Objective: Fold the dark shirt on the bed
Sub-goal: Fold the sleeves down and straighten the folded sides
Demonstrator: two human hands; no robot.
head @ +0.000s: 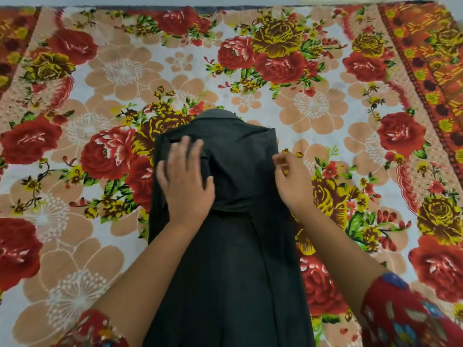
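While left hand [186,177] presses flat on dark shirt [233,246], right hand [292,179] pinches its edge (floral bedspread [100,71] beneath).

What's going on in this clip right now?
A person is folding a dark shirt laid lengthwise on a floral bedspread, collar at the far end. The sides look already folded in, leaving a narrow strip. The left hand lies flat on the upper left part, pressing it down. The right hand is at the shirt's right edge, fingers curled; whether it grips cloth is unclear.
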